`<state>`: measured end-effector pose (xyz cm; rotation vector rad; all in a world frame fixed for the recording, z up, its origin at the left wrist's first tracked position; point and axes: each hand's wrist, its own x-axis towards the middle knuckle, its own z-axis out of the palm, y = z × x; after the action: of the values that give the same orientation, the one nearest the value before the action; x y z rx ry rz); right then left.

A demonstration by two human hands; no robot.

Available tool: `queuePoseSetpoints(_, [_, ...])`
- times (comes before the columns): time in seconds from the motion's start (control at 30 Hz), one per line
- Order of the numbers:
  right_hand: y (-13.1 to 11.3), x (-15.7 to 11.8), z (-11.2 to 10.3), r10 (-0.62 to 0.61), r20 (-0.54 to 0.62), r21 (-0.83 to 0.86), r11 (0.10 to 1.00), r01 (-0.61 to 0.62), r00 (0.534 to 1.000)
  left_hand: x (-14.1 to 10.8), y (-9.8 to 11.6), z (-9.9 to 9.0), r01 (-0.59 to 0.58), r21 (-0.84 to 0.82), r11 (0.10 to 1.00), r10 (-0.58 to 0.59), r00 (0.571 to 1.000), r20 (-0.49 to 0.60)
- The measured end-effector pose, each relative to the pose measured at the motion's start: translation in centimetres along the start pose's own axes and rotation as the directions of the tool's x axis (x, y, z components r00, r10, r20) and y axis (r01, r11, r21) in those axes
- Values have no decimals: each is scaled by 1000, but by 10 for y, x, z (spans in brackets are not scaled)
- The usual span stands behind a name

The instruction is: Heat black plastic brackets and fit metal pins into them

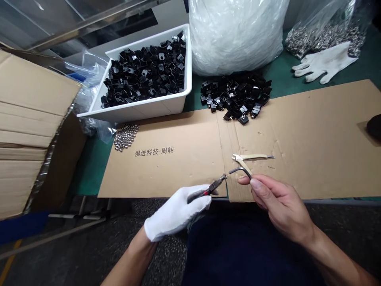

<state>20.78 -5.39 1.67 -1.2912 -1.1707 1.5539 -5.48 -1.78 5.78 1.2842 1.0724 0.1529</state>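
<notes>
My left hand [175, 212], in a white glove, grips small needle-nose pliers [206, 190] with black and red handles. Their tips point up and right, reaching over the brown cardboard sheet [166, 171]. My right hand [279, 202] is bare and pinches a bent L-shaped hex key [239, 170] between thumb and fingers. The short end of the key points left, towards the pliers' tips, with a small gap between them. Just beyond it, a cream-handled hand tool [251, 157] with a metal tip lies on the cardboard.
A white tub [143, 112] full of black plastic parts stands behind the cardboard. A loose heap of black parts [235, 97] lies on the green mat, with small metal pieces [126, 137] at the sheet's left end. Stacked cardboard [29, 119] rises at left.
</notes>
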Motion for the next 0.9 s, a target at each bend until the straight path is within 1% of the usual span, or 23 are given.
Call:
queuePoseSetpoints(0.1, [-1, -3, 0, 0, -12, -72, 997, -1, 1000, -2, -1, -1, -4, -8, 1000, 4, 1000, 2])
queuePoseSetpoints(0.27, [-1, -3, 4, 29, 22, -94, 995, -27, 999, -3, -4, 0, 9, -2, 1000, -9, 1000, 6])
queuePoseSetpoints(0.37, [0, -2, 5, 51, 33, -75, 996, -49, 998, -2, -7, 0, 3, -6, 1000, -3, 1000, 11])
queuePoseSetpoints(0.5, [2, -1, 3, 121, 66, -19, 993, -120, 990, -1, -8, 1, 15, -3, 1000, -15, 999, 33])
queuePoseSetpoints(0.67, [5, 4, -3, 181, 76, -32, 983, -180, 980, 3, -11, 1, 16, 35, 999, -17, 999, 42])
queuePoseSetpoints(0.8, [5, 5, -4, 186, 74, -41, 982, -184, 980, 5, -11, 4, 7, 64, 998, -8, 1000, 15])
queuePoseSetpoints(0.9, [5, 4, -2, 185, 53, -44, 982, -183, 981, 7, -9, 11, 18, 101, 995, -12, 998, -58])
